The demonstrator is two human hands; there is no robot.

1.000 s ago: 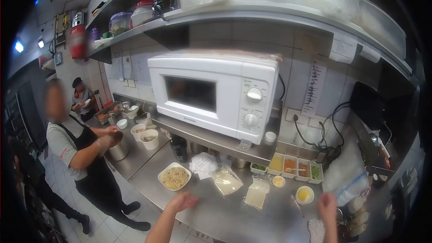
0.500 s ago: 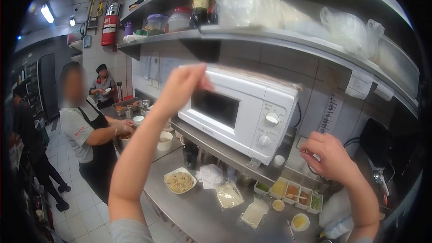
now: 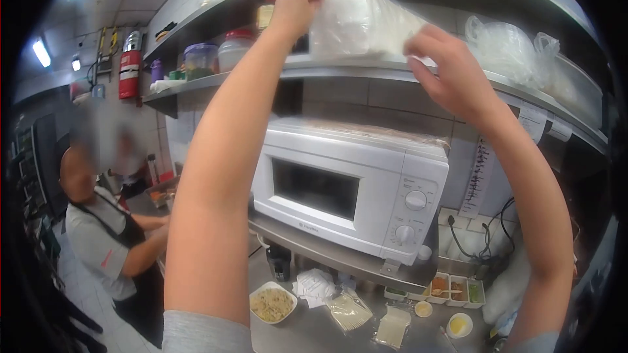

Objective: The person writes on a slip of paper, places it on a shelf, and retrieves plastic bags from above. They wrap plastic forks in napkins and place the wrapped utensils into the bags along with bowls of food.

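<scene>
A large clear plastic bag point(image 3: 356, 19) with white contents lies on the steel shelf point(image 3: 379, 65) above the microwave. My left hand point(image 3: 296, 10) is raised to the bag's upper left corner, its fingers pinched together at the plastic. At the bag's right end is my right hand point(image 3: 448, 68), with thumb and fingers apart and the fingertips right at the plastic. Below both arms stands the white microwave point(image 3: 327, 183), its door closed.
Under the microwave, the counter holds a bowl of fried rice point(image 3: 273, 303), flat plastic packets point(image 3: 350, 310), small tubs of toppings point(image 3: 458, 289) and a cup of yellow liquid point(image 3: 460, 325). A co-worker point(image 3: 108, 242) stands at the left. Jars point(image 3: 199, 59) line the shelf's left part.
Both my hands have risen from around the microwave to the plastic bag on the shelf. The view has tilted upward and shifted, and the co-worker now appears lower and further left.
</scene>
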